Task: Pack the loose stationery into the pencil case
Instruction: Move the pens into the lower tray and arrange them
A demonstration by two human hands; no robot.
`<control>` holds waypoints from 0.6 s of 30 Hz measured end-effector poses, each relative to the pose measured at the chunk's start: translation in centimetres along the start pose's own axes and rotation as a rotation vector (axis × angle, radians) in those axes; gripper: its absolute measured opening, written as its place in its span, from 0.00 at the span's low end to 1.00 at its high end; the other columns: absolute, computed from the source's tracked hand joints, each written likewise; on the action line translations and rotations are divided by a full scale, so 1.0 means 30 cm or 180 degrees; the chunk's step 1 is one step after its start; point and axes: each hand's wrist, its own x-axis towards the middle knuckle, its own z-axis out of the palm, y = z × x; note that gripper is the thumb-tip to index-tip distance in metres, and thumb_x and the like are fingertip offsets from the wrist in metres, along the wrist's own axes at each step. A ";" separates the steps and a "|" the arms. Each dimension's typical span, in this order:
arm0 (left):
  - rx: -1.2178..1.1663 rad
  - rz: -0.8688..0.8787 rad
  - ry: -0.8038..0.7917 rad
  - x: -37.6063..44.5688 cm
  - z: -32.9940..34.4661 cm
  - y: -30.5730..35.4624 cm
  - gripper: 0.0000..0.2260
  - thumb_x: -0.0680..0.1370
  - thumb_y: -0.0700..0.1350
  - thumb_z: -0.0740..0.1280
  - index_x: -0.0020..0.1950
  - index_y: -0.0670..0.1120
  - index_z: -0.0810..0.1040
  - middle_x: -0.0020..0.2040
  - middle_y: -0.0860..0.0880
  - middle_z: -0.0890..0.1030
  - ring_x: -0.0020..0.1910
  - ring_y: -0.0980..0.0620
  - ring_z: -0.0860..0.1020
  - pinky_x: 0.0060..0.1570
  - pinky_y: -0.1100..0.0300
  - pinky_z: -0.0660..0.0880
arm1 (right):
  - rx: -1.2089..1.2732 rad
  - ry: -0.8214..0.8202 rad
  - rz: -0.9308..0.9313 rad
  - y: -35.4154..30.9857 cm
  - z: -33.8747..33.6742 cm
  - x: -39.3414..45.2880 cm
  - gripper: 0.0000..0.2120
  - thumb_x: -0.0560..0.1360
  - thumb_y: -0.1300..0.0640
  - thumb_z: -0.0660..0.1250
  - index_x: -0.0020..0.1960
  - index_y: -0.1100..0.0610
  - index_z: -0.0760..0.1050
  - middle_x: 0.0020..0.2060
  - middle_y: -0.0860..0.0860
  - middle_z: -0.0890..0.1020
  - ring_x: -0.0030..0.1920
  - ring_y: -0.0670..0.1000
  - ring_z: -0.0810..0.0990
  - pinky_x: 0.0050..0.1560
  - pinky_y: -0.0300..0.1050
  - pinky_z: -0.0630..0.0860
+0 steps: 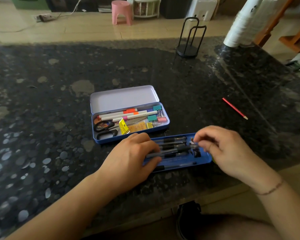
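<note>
Left hand (pixel 133 153): flat, fingers straight on pens (pixel 173 148) in tray (pixel 205 159).
Right hand (pixel 220 146): curled; grip unclear.
Pencil (pixel 235 108): 2 o'clock, alone.

We saw the blue pencil case (pixel 100 135) lying open, holding markers (pixel 128 114), scissors (pixel 105 130) and clips (pixel 157 113). Its tray (pixel 204 157) of pens (pixel 173 146) sat just beside it. A red pencil (pixel 234 108) lay well apart.

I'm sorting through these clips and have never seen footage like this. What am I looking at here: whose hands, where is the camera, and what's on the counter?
No machine here: a person wears a camera on the head, looking down at both hands. On the dark stone counter lies an open blue pencil case holding markers, scissors and binder clips. Nearer lies its blue inner tray with dark pens. The left hand rests on the pens; the right hand pinches something small, blurred. A red pencil lies loose at right.
</note>
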 end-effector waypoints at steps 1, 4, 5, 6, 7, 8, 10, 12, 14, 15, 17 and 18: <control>-0.0039 0.0038 0.0045 0.000 -0.006 0.006 0.09 0.74 0.54 0.66 0.52 0.54 0.80 0.45 0.57 0.77 0.44 0.59 0.74 0.42 0.63 0.75 | 0.0231 0.0236 -0.0076 -0.013 -0.007 0.001 0.14 0.74 0.64 0.68 0.45 0.44 0.77 0.40 0.41 0.79 0.43 0.44 0.80 0.43 0.36 0.77; -0.0117 0.0174 0.0164 -0.003 -0.023 0.029 0.07 0.74 0.50 0.68 0.51 0.52 0.81 0.43 0.56 0.79 0.41 0.58 0.76 0.39 0.58 0.77 | 0.1426 0.0936 -0.0447 -0.103 -0.009 0.001 0.09 0.74 0.63 0.68 0.48 0.50 0.78 0.40 0.45 0.81 0.38 0.47 0.81 0.41 0.35 0.77; -0.0199 0.0198 0.0252 -0.006 -0.029 0.041 0.06 0.74 0.49 0.69 0.49 0.52 0.81 0.42 0.56 0.79 0.40 0.57 0.77 0.38 0.59 0.77 | 0.1872 0.1073 -0.0637 -0.142 -0.004 0.002 0.09 0.73 0.62 0.68 0.51 0.52 0.77 0.40 0.47 0.82 0.38 0.47 0.81 0.41 0.36 0.77; -0.0323 0.0192 0.0377 -0.008 -0.036 0.053 0.04 0.73 0.48 0.71 0.47 0.52 0.80 0.41 0.57 0.79 0.39 0.57 0.77 0.37 0.61 0.76 | 0.2286 0.1117 -0.0822 -0.178 0.004 0.004 0.12 0.72 0.62 0.69 0.54 0.54 0.76 0.42 0.49 0.82 0.39 0.47 0.82 0.42 0.37 0.77; -0.0479 0.0144 0.0533 -0.011 -0.043 0.063 0.04 0.72 0.46 0.72 0.45 0.53 0.79 0.39 0.58 0.78 0.37 0.57 0.77 0.36 0.65 0.75 | 0.2613 0.1075 -0.0953 -0.205 0.015 0.007 0.15 0.71 0.61 0.69 0.57 0.56 0.74 0.44 0.50 0.82 0.41 0.48 0.82 0.44 0.39 0.78; -0.0701 0.0028 0.0726 -0.010 -0.049 0.074 0.06 0.72 0.43 0.72 0.43 0.54 0.78 0.36 0.57 0.79 0.35 0.57 0.77 0.34 0.67 0.73 | 0.2748 0.0978 -0.1015 -0.220 0.030 0.008 0.19 0.70 0.60 0.70 0.60 0.55 0.73 0.47 0.50 0.81 0.43 0.50 0.82 0.46 0.41 0.78; -0.1601 -0.0407 0.1077 -0.001 -0.060 0.085 0.08 0.71 0.37 0.72 0.40 0.49 0.79 0.33 0.52 0.81 0.30 0.58 0.77 0.32 0.68 0.73 | 0.2227 0.0727 -0.0912 -0.216 0.058 0.008 0.21 0.71 0.55 0.71 0.64 0.52 0.73 0.54 0.49 0.81 0.49 0.50 0.81 0.48 0.44 0.78; -0.2649 -0.0786 0.1259 0.011 -0.069 0.083 0.05 0.71 0.34 0.71 0.41 0.43 0.79 0.33 0.49 0.82 0.29 0.57 0.78 0.31 0.67 0.74 | 0.1228 0.0294 -0.0676 -0.192 0.080 0.006 0.20 0.71 0.50 0.71 0.62 0.45 0.76 0.55 0.42 0.81 0.54 0.45 0.80 0.51 0.41 0.78; -0.3095 -0.0784 0.1151 0.015 -0.074 0.074 0.03 0.71 0.37 0.71 0.43 0.40 0.79 0.32 0.48 0.82 0.29 0.55 0.79 0.32 0.66 0.76 | 0.1084 -0.0010 -0.0541 -0.189 0.099 -0.004 0.17 0.71 0.53 0.72 0.57 0.38 0.77 0.50 0.35 0.82 0.53 0.37 0.79 0.53 0.31 0.75; -0.3187 -0.0696 0.0989 0.014 -0.075 0.071 0.04 0.72 0.38 0.70 0.44 0.39 0.79 0.33 0.47 0.82 0.30 0.54 0.80 0.34 0.64 0.77 | 0.1168 -0.0005 -0.0502 -0.189 0.101 -0.005 0.18 0.71 0.56 0.73 0.55 0.37 0.77 0.48 0.32 0.82 0.52 0.35 0.80 0.52 0.29 0.74; -0.3370 -0.0639 0.0588 0.013 -0.083 0.063 0.06 0.71 0.36 0.71 0.47 0.39 0.78 0.36 0.44 0.83 0.34 0.50 0.82 0.38 0.61 0.79 | 0.1116 0.0116 -0.0437 -0.169 0.095 -0.002 0.18 0.71 0.61 0.73 0.52 0.40 0.79 0.44 0.35 0.83 0.47 0.37 0.82 0.49 0.30 0.76; -0.3499 -0.0746 0.0400 0.013 -0.090 0.051 0.10 0.70 0.35 0.72 0.49 0.39 0.78 0.39 0.43 0.84 0.37 0.48 0.82 0.41 0.59 0.80 | 0.0907 0.0137 -0.0401 -0.149 0.085 0.001 0.17 0.71 0.62 0.73 0.51 0.42 0.81 0.43 0.37 0.84 0.46 0.38 0.82 0.48 0.33 0.77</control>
